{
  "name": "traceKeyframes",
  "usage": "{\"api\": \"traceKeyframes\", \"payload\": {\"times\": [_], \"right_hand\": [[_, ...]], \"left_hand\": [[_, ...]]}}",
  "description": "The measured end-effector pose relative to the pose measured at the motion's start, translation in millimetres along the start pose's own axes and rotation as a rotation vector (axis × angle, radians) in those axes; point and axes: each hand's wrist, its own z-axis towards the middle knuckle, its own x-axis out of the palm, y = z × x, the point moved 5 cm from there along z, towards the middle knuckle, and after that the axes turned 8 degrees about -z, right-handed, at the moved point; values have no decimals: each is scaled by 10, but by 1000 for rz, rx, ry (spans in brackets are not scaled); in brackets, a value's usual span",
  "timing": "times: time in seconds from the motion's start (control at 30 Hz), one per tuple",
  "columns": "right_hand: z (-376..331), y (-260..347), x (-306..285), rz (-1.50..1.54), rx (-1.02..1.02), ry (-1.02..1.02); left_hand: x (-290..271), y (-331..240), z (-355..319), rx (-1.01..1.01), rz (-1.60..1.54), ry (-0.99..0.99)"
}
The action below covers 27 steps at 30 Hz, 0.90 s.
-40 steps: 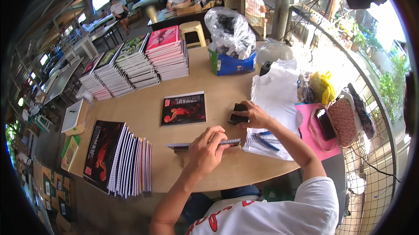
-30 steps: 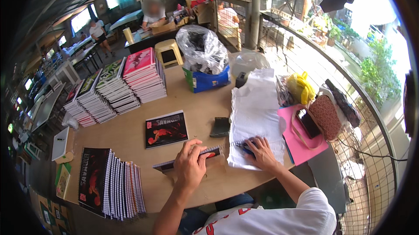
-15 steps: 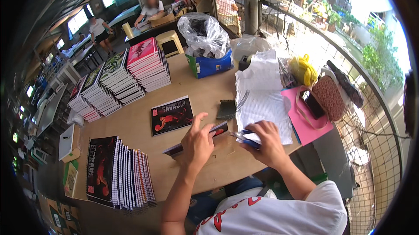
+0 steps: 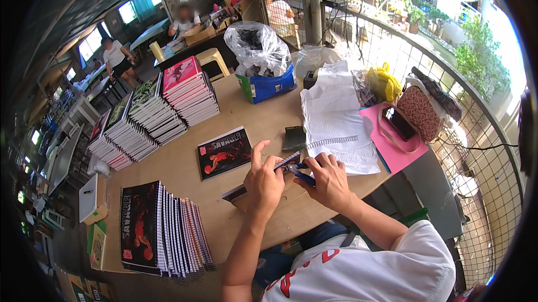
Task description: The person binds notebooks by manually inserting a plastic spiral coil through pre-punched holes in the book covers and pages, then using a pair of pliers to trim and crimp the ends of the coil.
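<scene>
Between the fingers of my left hand (image 4: 264, 183) is a spiral notebook (image 4: 234, 193), stood on edge above the table with its bound edge up. My right hand (image 4: 329, 183) is closed around pliers with blue handles (image 4: 303, 177). The plier jaws meet the end of the notebook's binding beside my left fingertips; whether they grip the wire cannot be seen. A loose spiral coil (image 4: 333, 143) lies on crumpled white paper (image 4: 330, 111) just beyond my right hand. A black-covered notebook (image 4: 225, 153) lies flat beyond my left hand.
Spiral notebooks (image 4: 140, 229) are stacked at the near left, with taller book stacks (image 4: 185, 89) behind. A blue bag with clear plastic (image 4: 269, 83) stands at the back. A dark pad (image 4: 293, 138), pink folder (image 4: 395, 139) and patterned pouch (image 4: 420, 112) sit rightward. Mesh fencing (image 4: 476, 190) borders the right.
My right hand has brought the pliers left to the notebook's bound edge. The loose coil, upright at the paper's edge before, now lies across the paper.
</scene>
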Motion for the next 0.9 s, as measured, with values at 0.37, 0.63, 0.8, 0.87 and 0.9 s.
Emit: {"api": "traceKeyframes", "payload": {"times": [0.37, 0.63, 0.8, 0.87, 0.9], "right_hand": [[-133, -1167, 98, 129, 285, -124], [41, -2401, 370, -303, 349, 45], [993, -1567, 798, 364, -378, 158], [1277, -1519, 1191, 456, -460, 197], [1459, -1441, 1226, 513, -481, 229]], "left_hand": [[-49, -79, 27, 87, -22, 11], [63, 36, -13, 138, 39, 24], [27, -60, 1, 87, 44, 43], [35, -62, -4, 86, 31, 54], [30, -66, 6, 98, 15, 65]]}}
